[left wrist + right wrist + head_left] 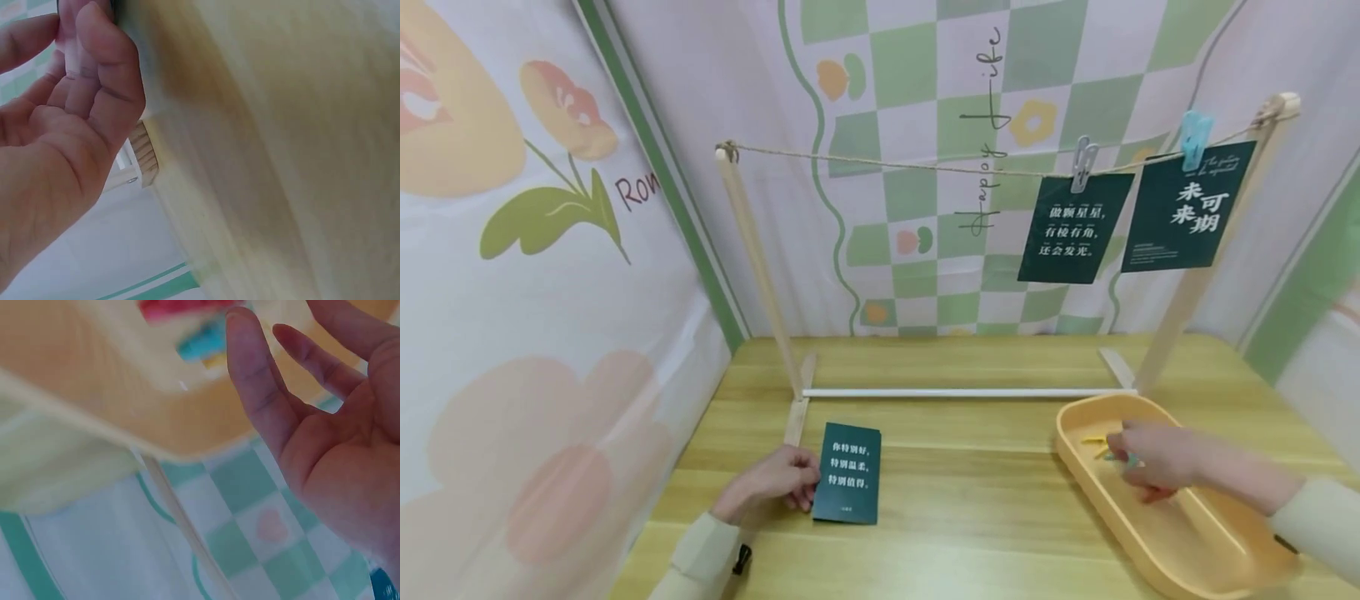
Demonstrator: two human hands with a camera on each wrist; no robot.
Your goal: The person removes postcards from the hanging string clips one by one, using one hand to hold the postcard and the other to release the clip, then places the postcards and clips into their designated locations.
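Note:
My left hand point(786, 477) pinches the left edge of a dark green card point(847, 475) with white lettering, which lies at the table's left side. In the left wrist view, the left thumb and fingers point(94, 56) come together on the card at the top edge. My right hand point(1157, 454), slightly blurred, reaches into an orange tray point(1123, 533). Its fingers are spread and relaxed above a red clothespin point(181, 307), a blue clothespin point(203, 342) and a yellow one point(215, 360). Another yellow clothespin point(1093, 439) shows beside the fingers.
A wooden stand carries a twine line point(880, 164) between two posts, with a white rod point(962, 392) low across it. Two green cards hang at the right: one card point(1075, 229) under a grey clothespin point(1083, 165), another point(1187, 208) under a blue clothespin point(1195, 137).

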